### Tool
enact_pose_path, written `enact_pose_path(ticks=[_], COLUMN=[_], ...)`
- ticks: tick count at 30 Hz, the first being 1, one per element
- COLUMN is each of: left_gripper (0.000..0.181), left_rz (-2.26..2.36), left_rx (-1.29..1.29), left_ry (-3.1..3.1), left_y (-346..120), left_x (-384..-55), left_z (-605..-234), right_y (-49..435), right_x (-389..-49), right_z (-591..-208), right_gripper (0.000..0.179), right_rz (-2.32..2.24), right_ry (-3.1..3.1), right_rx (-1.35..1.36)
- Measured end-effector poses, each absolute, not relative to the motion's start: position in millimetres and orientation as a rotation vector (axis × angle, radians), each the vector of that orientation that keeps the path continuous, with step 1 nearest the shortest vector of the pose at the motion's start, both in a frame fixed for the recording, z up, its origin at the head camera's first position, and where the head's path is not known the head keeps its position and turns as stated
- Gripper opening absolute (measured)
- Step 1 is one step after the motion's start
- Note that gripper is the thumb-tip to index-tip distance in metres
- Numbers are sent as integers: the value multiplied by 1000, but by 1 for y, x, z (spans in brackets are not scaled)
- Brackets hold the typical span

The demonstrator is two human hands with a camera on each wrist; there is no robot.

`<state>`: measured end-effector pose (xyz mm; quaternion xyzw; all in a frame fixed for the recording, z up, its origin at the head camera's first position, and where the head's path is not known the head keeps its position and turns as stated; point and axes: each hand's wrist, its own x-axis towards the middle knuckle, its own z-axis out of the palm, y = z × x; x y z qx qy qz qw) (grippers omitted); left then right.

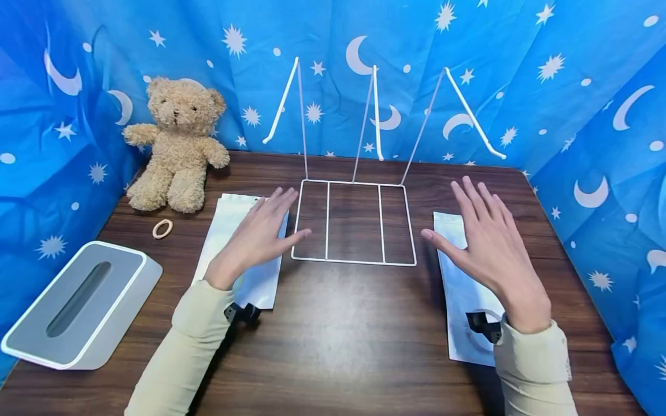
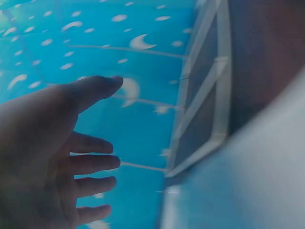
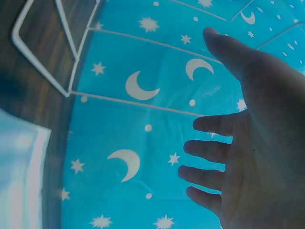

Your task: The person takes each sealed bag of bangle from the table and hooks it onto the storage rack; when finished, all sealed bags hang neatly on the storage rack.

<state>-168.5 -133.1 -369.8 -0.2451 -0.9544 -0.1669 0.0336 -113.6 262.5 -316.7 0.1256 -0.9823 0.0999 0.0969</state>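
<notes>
My left hand [image 1: 260, 232] hovers with straight, spread fingers over a white plastic packet [image 1: 221, 231] left of the middle. My right hand [image 1: 491, 245] holds its fingers extended above another pale packet [image 1: 455, 294] on the right, and a round shape shows near that packet's lower end. Neither hand grips anything. Between them stands a white wire rack [image 1: 382, 225] with a rectangular base and three uprights that bend forward into sloping arms. In the left wrist view the left hand [image 2: 62, 148] has its thumb apart from the fingers; the right hand [image 3: 252, 129] looks alike in its own view.
A tan teddy bear [image 1: 177, 144] sits at the back left, with a small wooden ring [image 1: 162, 229] before it. At the left edge lies a white tissue box [image 1: 111, 323] with a grey slotted top. Blue curtains [image 1: 333, 34] enclose the brown table [image 1: 333, 346].
</notes>
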Motion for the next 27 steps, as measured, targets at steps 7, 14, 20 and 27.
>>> enact_pose_path(ticks=[7, 14, 20, 27], left_gripper=[88, 93, 93, 91], left_rz=[-476, -408, -418, -494], left_rx=[-820, -811, -774, -761], left_ry=[-2904, -2886, -2892, -2864], left_y=[-136, -133, -134, -137], left_x=[-159, -159, -161, -163], left_z=[-412, -429, -436, -445], right_y=[288, 320, 346, 360], right_x=[-94, -77, -67, -63], right_z=[-331, -351, -368, -384], right_gripper=[91, 86, 88, 97], right_rz=[551, 608, 603, 603], right_ry=[-2943, -3005, -3108, -3168], right_rx=[254, -43, -299, -493])
